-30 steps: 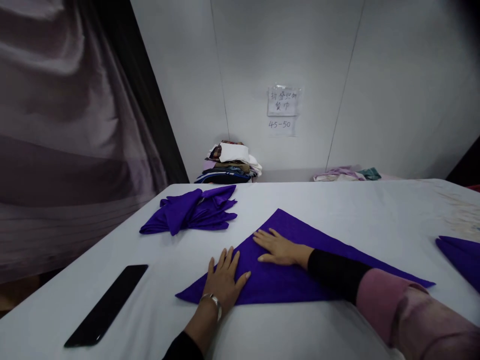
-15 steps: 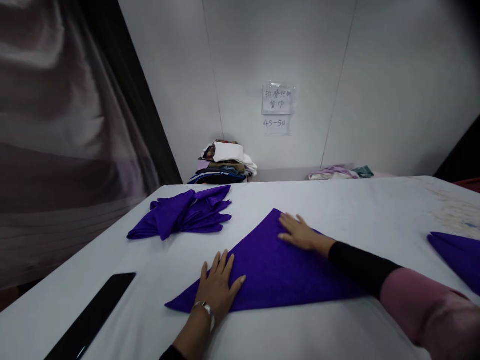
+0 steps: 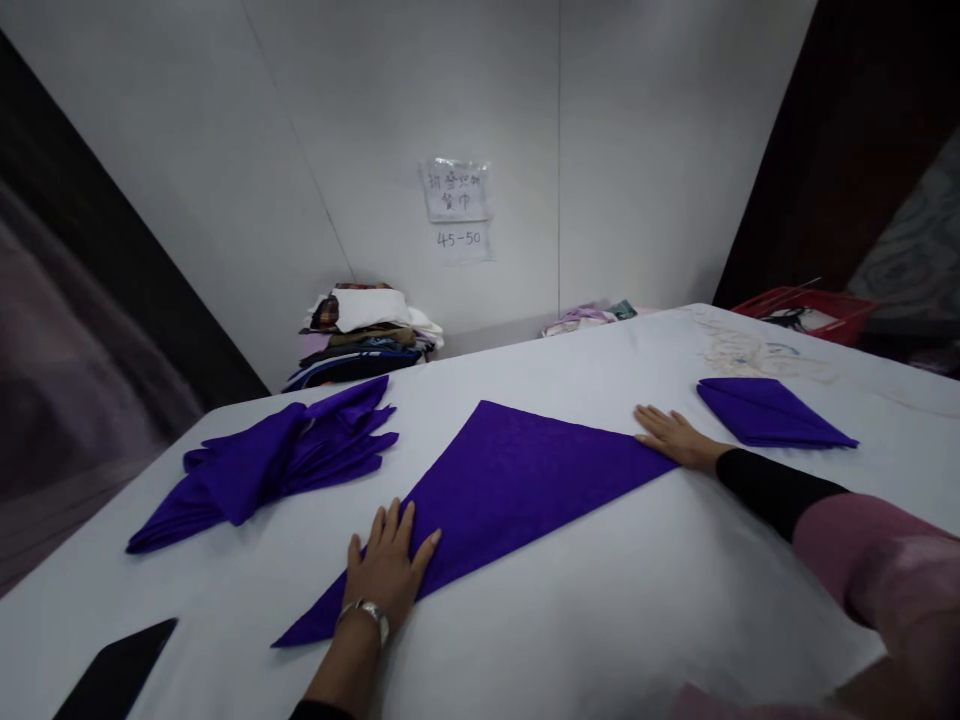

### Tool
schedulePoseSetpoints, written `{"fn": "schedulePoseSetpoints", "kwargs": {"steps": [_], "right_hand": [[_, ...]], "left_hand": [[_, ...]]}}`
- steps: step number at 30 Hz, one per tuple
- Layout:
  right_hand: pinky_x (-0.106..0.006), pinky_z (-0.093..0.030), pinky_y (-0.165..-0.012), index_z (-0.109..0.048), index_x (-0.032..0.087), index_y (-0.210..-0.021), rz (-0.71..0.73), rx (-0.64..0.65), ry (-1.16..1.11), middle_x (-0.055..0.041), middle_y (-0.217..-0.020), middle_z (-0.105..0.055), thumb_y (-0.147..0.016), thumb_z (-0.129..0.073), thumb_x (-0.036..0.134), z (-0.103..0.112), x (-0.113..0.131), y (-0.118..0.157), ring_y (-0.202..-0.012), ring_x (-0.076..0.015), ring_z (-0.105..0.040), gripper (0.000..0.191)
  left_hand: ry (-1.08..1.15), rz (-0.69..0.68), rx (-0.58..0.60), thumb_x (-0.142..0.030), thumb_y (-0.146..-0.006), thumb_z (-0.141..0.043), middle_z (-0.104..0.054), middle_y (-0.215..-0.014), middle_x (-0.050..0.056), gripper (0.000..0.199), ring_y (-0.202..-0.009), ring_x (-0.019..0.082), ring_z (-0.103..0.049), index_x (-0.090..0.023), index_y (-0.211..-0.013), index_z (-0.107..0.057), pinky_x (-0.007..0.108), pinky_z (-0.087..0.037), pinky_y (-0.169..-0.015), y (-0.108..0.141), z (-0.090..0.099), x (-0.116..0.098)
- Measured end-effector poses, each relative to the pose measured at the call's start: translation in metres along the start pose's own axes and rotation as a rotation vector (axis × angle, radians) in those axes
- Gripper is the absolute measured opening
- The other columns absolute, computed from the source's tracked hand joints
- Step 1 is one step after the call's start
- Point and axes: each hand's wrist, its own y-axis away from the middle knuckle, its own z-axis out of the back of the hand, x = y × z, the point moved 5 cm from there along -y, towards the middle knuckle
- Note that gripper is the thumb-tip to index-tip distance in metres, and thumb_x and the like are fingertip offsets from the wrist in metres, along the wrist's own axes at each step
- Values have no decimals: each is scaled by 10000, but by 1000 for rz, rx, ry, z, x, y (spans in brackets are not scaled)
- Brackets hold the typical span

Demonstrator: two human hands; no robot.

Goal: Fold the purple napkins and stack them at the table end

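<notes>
Counter, white-topped, stands before a pale wall with handwritten sheets; piled clothes sit at far left, a red basket at far right. A purple napkin lies as a flat triangle mid-counter, left hand spread on its left part, right hand outstretched at its right corner, each grip unclenched

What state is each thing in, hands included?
Triangular purple napkin: folded, spread flat.
Left hand: open, palm down on napkin's left part.
Right hand: open, palm down at its right corner.
Purple napkin heap: loose, bunched.
Right-side purple napkin: folded, lying flat.
Black slab: lying flat, cut off by frame.
Clothes stack: piled.
Red basket: open-topped, holding items.
</notes>
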Motion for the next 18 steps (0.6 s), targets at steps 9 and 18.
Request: {"fn": "schedulePoseSetpoints", "kwargs": {"steps": [9,18], "right_hand": [[-494,-31,-1108,-222,172,-1451,281,-23,-92,-96,-1509,-142,-875,-312,619,1,134,24,-1377,-284,-88,734],[-421,-34,-1129,-57,341,-1457,657,0,-154,56,-1488,-121,-830,-344,683,-36,276,42,-1359,-271,-172,769]], "left_hand": [[-218,-41,86,-239,-880,-330,-172,-1524,40,468,-1388,318,-89,-356,-1323,-429,605,-144,-1035,3,8,-7],[-217,4,80,-283,-860,-327,-145,-1527,63,530,-1393,284,-93,-290,-1390,-329,565,-167,-1050,-4,2,1]]}}
